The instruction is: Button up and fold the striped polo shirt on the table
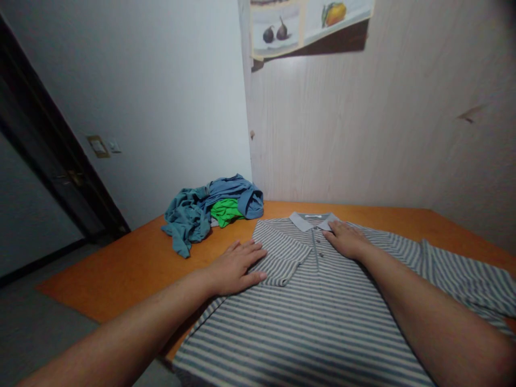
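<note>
A grey and white striped polo shirt (306, 322) lies front side up on the table, its collar pointing away from me. The left sleeve is folded inward across the chest, while the right side stretches out toward the table's right edge. My left hand (242, 266) rests flat with fingers spread at the outer edge of the folded sleeve. Near the collar and buttons, my right hand (344, 236) presses lightly on the fabric with its fingers stretched out. Neither hand grips anything. My right forearm covers part of the shirt's right side.
The orange-brown table (121, 285) meets a wall at the back. A crumpled pile of clothes (189, 215) in teal, blue and green sits at the back left. Fruit pictures (310, 27) hang above, and a dark door frame (60, 129) stands at left.
</note>
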The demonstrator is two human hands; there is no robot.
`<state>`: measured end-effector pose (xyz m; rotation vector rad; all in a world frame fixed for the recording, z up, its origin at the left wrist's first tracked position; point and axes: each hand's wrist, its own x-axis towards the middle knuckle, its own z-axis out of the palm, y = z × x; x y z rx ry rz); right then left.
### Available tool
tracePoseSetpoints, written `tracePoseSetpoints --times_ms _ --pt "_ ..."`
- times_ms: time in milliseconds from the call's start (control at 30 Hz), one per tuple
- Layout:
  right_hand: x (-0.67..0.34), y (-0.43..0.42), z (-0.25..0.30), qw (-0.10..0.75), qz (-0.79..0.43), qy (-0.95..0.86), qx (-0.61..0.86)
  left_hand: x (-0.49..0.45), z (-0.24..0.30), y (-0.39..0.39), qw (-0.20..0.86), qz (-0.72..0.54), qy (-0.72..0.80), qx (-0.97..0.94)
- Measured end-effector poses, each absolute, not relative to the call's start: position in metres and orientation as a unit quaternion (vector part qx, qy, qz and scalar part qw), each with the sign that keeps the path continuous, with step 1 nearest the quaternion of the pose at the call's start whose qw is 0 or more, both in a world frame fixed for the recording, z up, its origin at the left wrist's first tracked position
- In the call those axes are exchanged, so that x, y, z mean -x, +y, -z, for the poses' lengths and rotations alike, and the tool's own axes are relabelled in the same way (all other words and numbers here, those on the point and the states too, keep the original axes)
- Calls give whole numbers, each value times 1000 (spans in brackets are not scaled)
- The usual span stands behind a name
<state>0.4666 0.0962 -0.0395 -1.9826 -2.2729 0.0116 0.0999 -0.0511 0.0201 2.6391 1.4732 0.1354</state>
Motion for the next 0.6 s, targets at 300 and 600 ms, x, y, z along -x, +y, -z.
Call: tracePoseSetpoints --times_ms 300,600 --pt "-462 92 35 58 -15 -741 668 -136 -38 -45 74 -70 454 -885" --pt "-463 92 34 57 -24 -743 666 -161 -35 -38 142 -118 442 -878"
